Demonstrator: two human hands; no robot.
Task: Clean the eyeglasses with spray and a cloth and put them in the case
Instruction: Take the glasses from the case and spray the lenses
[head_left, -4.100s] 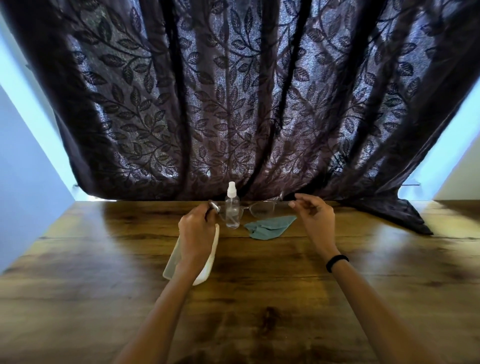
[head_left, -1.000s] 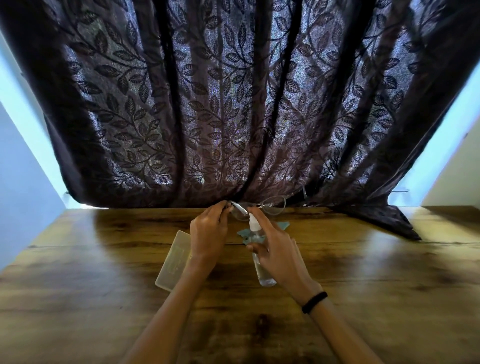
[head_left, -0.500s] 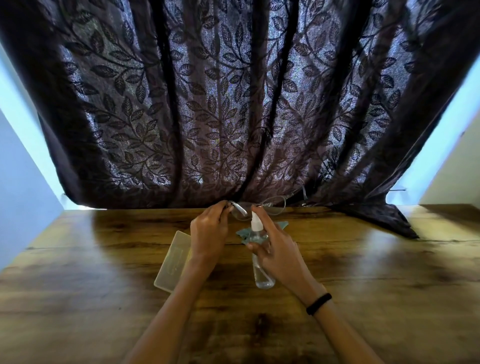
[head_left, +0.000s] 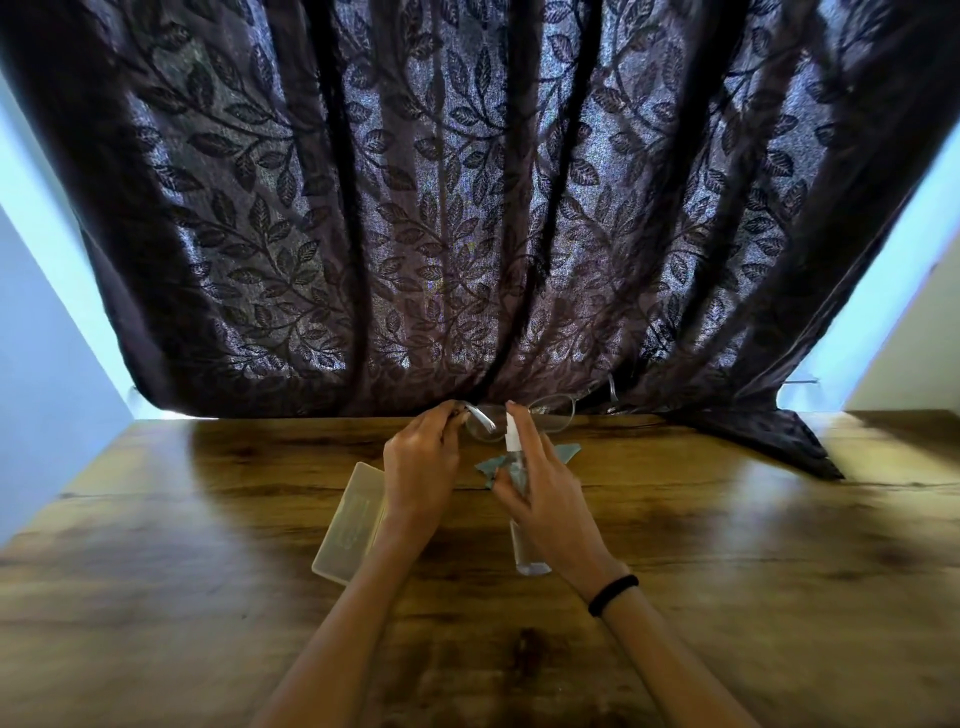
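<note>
The eyeglasses (head_left: 554, 415), thin and wire-rimmed with clear lenses, are hanging in the air over the far middle of the brown wood-grain worktop (head_left: 727, 545), just in front of the dark leaf-patterned curtain (head_left: 467, 208). My left hand (head_left: 421, 467) is pinching them at their left end, about where the temple meets the rim; the fingertip contact itself is hiding from me. My right hand (head_left: 545, 493) is wrapping round the small clear plastic spray bottle (head_left: 527, 553), forefinger lying on its white nozzle, which is sitting close to the left lens. The crumpled teal cloth (head_left: 567, 451) is lying on the worktop beyond that hand. The pale translucent rectangular case (head_left: 347, 525) is lying flat beside my left wrist, which is partly covering it.

I am judging the eyeglasses to be very light, with a frame thin enough to bend and lenses that are going to be slick once wet. So I am planning on gripping at the hinge or rim edge, never the lens faces. For wiping, I am thinking of bracing the rim of whichever lens the cloth is rubbing, so the bridge is not taking the twist.
</note>
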